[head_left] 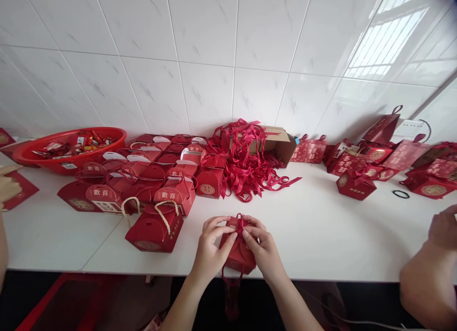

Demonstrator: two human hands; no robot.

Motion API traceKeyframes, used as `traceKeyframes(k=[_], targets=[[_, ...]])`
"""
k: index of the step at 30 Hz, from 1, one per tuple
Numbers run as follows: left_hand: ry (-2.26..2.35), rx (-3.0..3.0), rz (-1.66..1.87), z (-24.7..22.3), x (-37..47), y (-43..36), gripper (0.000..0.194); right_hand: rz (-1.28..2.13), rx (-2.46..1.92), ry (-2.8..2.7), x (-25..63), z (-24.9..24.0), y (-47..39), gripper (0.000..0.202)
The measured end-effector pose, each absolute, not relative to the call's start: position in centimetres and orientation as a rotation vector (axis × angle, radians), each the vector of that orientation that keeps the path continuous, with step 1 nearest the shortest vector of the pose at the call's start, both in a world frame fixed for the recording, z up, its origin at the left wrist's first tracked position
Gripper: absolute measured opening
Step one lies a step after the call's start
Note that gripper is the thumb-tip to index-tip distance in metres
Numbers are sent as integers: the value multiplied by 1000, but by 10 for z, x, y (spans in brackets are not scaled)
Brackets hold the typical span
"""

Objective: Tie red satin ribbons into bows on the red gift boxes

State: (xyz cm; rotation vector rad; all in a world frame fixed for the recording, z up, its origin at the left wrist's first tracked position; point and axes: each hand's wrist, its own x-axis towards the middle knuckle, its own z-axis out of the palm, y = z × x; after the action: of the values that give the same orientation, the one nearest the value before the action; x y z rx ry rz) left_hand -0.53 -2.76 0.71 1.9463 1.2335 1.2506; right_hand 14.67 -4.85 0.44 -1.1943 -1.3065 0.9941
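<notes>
A small red gift box [237, 257] stands at the front edge of the white table, between my two hands. My left hand [214, 238] pinches the red ribbon [240, 226] at the top of the box from the left. From the other side, my right hand [262, 238] closes thumb and fingers on the same ribbon. A small loop rises above the fingertips, and ribbon ends hang down over the table edge. Part of the box lid is hidden by my fingers.
Rows of red boxes [150, 171], a rope-handled box [153, 231] and a red basin [71, 157] of wrapped sweets stand left. Loose ribbons [246, 164] spill from a carton [282, 145]. Tied boxes [357, 183] stand right. Other people's arms [428, 274] reach in at both sides.
</notes>
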Motion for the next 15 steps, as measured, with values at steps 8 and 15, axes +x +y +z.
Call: traceKeyframes(k=[8,15], targets=[[1186,1880,1151,13,-8,-22,12,863,-1258,-1432,153,7,-57,29],[1099,1979,1041,30,-13,-24,13,590,-1350,-1776,173,29,-59,16]])
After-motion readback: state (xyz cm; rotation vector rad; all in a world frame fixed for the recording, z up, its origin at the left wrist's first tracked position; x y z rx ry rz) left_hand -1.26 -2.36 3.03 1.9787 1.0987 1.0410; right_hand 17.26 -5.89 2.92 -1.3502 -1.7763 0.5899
